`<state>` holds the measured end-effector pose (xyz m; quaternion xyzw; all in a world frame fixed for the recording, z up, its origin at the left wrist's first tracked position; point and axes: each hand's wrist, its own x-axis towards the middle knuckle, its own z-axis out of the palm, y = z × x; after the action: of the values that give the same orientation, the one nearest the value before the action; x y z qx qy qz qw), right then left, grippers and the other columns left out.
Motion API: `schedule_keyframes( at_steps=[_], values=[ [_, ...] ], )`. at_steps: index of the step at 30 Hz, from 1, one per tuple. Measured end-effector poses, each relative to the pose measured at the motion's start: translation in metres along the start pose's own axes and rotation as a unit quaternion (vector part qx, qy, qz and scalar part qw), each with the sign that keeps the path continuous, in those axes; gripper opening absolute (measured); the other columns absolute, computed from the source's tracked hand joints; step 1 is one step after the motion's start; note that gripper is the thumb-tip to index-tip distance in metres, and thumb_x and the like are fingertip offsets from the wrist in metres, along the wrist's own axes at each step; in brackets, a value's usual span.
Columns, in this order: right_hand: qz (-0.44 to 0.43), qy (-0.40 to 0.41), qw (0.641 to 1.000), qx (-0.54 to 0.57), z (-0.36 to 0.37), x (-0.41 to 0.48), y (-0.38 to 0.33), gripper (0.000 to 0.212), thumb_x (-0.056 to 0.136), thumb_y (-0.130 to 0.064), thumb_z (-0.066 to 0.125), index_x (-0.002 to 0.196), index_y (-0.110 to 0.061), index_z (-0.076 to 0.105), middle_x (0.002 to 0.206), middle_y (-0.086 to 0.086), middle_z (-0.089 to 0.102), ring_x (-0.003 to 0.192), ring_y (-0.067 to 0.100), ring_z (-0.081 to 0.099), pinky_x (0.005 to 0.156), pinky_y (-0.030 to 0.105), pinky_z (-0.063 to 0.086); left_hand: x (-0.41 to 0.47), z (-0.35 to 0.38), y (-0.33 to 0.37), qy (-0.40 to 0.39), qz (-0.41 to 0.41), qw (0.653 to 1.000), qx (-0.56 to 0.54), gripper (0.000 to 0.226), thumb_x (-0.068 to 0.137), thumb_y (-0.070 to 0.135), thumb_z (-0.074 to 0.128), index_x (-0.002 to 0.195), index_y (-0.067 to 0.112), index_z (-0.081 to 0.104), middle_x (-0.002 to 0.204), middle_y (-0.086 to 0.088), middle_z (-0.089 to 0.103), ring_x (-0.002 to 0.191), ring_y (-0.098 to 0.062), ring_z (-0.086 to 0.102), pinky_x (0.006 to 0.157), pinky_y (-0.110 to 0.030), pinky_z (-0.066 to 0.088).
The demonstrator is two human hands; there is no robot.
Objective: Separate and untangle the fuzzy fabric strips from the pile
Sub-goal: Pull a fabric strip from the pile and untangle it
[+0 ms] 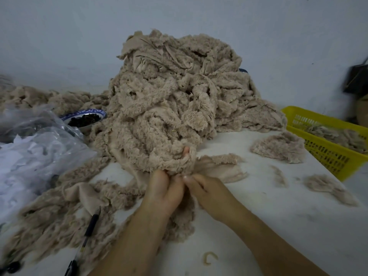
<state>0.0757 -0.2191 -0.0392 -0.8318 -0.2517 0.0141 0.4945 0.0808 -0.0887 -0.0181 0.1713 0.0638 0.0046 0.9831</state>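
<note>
1. Head view, position of the work: the pile [175,92] of tan fuzzy fabric is rising at the centre of the white surface [258,226], directly ahead of the person. The fuzzy fabric strip [179,163] being worked is lying at the near foot of the pile and is joined to it.
2. Head view, left hand [165,188]: it is grasping the strip from below with its fingers buried in the pile's edge. One fingertip [186,151] is showing through the fabric above the grasp.
3. Head view, right hand [207,194]: it is pinching the same strip just beside the left hand, so that the two hands are touching.
4. Head view, governing relation: the tangle is lying ahead of and above both hands. A flat tail of backing cloth [225,170] is spreading to the right of the right hand. The strip's long axis appears to be running left to right across the near edge of the pile, though folds are hiding its full run. The hands are equally near, so the next pull is probably calling for them to part sideways.
5. Head view, containers: a yellow basket [326,154] is standing at the right edge of the surface and is holding loose fuzzy pieces [334,134]. A blue-rimmed bowl [85,116] to the left of the pile is holding small dark items too blurred to identify.
6. Head view, loose material: separate scraps [278,148] are lying between the pile and the basket.
</note>
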Motion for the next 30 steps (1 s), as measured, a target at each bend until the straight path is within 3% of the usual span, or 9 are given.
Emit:
schedule_keyframes(
  at_steps=[2,5,9,12,15,18,24,26,30],
  values=[
    [0.045,0.066,0.995,0.061,-0.013,0.002,0.000,0.039,0.100,-0.050,0.041,0.065,-0.051,0.060,0.053,-0.022,0.056,0.046,-0.005,0.050,0.046,0.009,0.036,0.003,0.002,0.008,0.019,0.017,0.998,-0.054,0.035,0.079,0.000,0.056,0.112,-0.003,0.068,0.106,-0.024,0.072,0.088,-0.027,0.075,0.073,-0.034,0.062],
    [0.125,0.233,0.954,0.137,-0.044,0.006,0.010,0.054,0.101,-0.046,0.046,0.051,-0.026,0.048,0.044,-0.008,0.044,0.038,0.004,0.038,0.047,0.024,0.034,0.008,-0.002,0.017,0.026,0.035,0.997,-0.063,0.039,0.077,0.001,0.056,0.115,-0.004,0.065,0.098,-0.023,0.073,0.086,-0.025,0.072,0.062,-0.033,0.062],
    [0.131,0.130,0.982,0.049,-0.050,0.000,0.010,0.077,0.089,-0.077,0.029,0.047,-0.022,0.061,0.050,0.004,0.060,0.048,0.008,0.061,0.049,0.009,0.042,0.003,-0.006,0.005,-0.024,-0.005,0.994,0.110,0.026,0.086,0.001,0.051,0.095,0.005,0.075,0.084,-0.013,0.069,0.068,-0.014,0.068,0.062,-0.030,0.060],
    [0.098,0.061,0.986,0.121,-0.039,-0.001,0.004,0.061,0.081,-0.085,0.035,0.104,-0.037,0.067,0.099,-0.009,0.069,0.088,-0.011,0.065,0.075,0.001,0.044,-0.006,-0.004,-0.006,-0.080,-0.014,0.947,0.311,0.021,0.092,0.009,0.058,0.107,0.005,0.073,0.106,-0.015,0.070,0.089,-0.019,0.069,0.074,-0.030,0.059],
    [0.124,0.039,0.961,0.245,-0.033,0.001,0.002,0.062,0.081,-0.072,0.057,0.111,-0.018,0.067,0.116,0.012,0.069,0.114,0.027,0.063,0.102,0.046,0.049,-0.011,-0.007,-0.014,-0.076,-0.027,0.912,0.403,0.027,0.101,0.013,0.055,0.124,0.014,0.067,0.116,-0.016,0.072,0.108,-0.029,0.069,0.094,-0.041,0.055],
    [0.128,0.086,0.935,0.319,-0.037,0.003,0.001,0.031,0.099,-0.032,0.056,0.112,-0.005,0.063,0.122,0.036,0.056,0.117,0.051,0.052,0.105,0.063,0.039,-0.014,-0.009,-0.018,-0.077,-0.022,0.884,0.461,0.034,0.100,0.011,0.053,0.103,0.035,0.077,0.107,-0.005,0.076,0.101,-0.022,0.073,0.079,-0.029,0.059],
    [0.094,0.069,0.849,0.515,-0.044,0.007,0.001,0.040,0.089,-0.024,0.059,0.122,-0.002,0.057,0.122,0.020,0.066,0.107,0.026,0.067,0.082,0.034,0.059,-0.010,-0.008,-0.015,-0.046,-0.031,0.911,0.409,0.033,0.099,0.009,0.050,0.094,0.024,0.079,0.107,-0.013,0.075,0.096,-0.025,0.073,0.071,-0.031,0.059],
    [0.085,0.071,0.863,0.493,-0.044,0.007,0.001,0.018,0.097,-0.017,0.053,0.108,-0.012,0.065,0.109,0.012,0.071,0.096,0.021,0.068,0.074,0.028,0.058,-0.006,-0.009,-0.014,-0.030,-0.038,0.933,0.357,0.022,0.097,0.012,0.053,0.107,0.007,0.072,0.114,-0.023,0.070,0.097,-0.032,0.070,0.070,-0.036,0.057],
    [0.073,0.098,0.963,0.240,-0.038,0.005,0.002,0.031,0.097,-0.011,0.051,0.086,-0.033,0.071,0.080,-0.015,0.070,0.073,0.002,0.064,0.063,0.016,0.050,0.001,-0.010,-0.009,0.003,-0.009,0.958,0.287,0.033,0.091,0.020,0.054,0.115,0.000,0.064,0.123,-0.026,0.065,0.110,-0.035,0.064,0.091,-0.044,0.053]
  ],
)
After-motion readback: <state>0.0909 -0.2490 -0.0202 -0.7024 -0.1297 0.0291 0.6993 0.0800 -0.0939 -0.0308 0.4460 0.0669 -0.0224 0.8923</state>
